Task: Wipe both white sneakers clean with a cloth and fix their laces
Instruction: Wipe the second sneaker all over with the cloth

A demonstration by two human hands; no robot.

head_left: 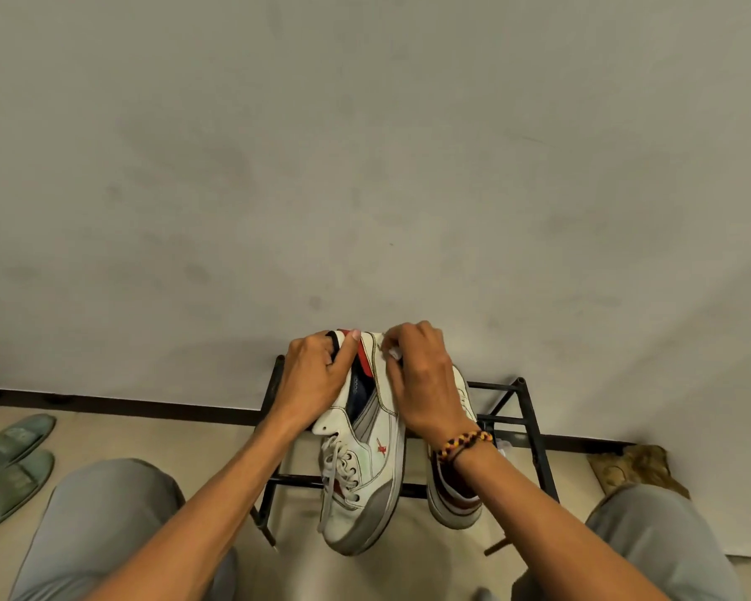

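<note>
A white sneaker (365,470) with grey toe, red and navy trim and loose white laces lies on its side over a black metal rack, toe toward me. My left hand (315,377) grips its heel collar. My right hand (421,383) presses a small white cloth (393,352) against the heel area, fingers curled round it. The second white sneaker (454,492) stands on the rack just to the right, partly hidden under my right wrist, which wears a beaded bracelet.
The black metal rack (534,431) stands against a pale wall. Two green slippers (9,461) lie on the floor at the left. A brown object (634,468) sits by the wall at the right. My knees in grey trousers flank the rack.
</note>
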